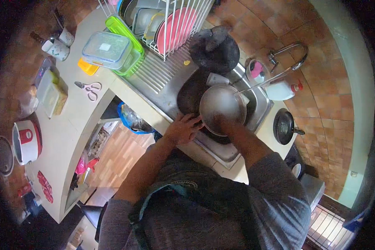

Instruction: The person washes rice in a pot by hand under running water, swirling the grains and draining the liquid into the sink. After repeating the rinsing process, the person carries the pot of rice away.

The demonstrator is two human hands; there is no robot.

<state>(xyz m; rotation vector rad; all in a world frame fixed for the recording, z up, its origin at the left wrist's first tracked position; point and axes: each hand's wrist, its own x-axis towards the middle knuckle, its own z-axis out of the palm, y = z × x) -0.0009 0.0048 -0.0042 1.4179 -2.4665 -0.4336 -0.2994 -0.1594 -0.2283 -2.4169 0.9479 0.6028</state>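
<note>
Steel pan (pixel 221 104) is sitting over the sink (pixel 260 106), long handle pointing up-right toward the tap (pixel 296 62) | left hand (pixel 182 129) is gripping its left rim | right hand (pixel 220 123) is touching the near edge, blurred, grip unclear.

You have terracotta wall tiles (pixel 321 83) filling the upper right, a pale countertop (pixel 66 133) on the left, and wood-plank floor (pixel 121 154) below centre.

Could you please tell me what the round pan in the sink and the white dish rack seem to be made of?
The round grey pan, gripped at its rim by the left hand, looks like bare metal, perhaps aluminium or steel: a dull silvery sheen. The white dish rack looks like coated wire: thin, evenly white bars.
</note>
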